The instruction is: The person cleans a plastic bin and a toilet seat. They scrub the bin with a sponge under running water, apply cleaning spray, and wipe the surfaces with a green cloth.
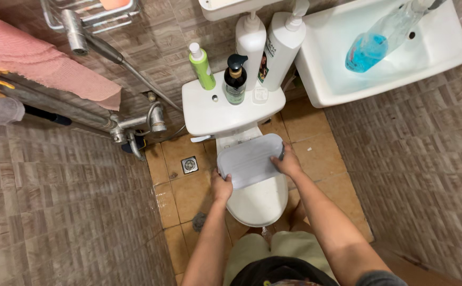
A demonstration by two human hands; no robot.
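I hold the pale grey rectangular basin (250, 160) level over the closed white toilet (257, 198), my left hand (221, 186) clamped on its rim at about seven o'clock and my right hand (287, 163) wrapped over the edge at three o'clock, fingers curled on both sides. At twelve o'clock the cistern lid (215, 108) carries a green bottle (202, 66), a dark pump bottle (235, 79) and two tall white bottles (284, 45). I judge that tipping the basin forward could knock those bottles over, since they stand just beyond its far edge. A wet rim might also slip from my left fingers.
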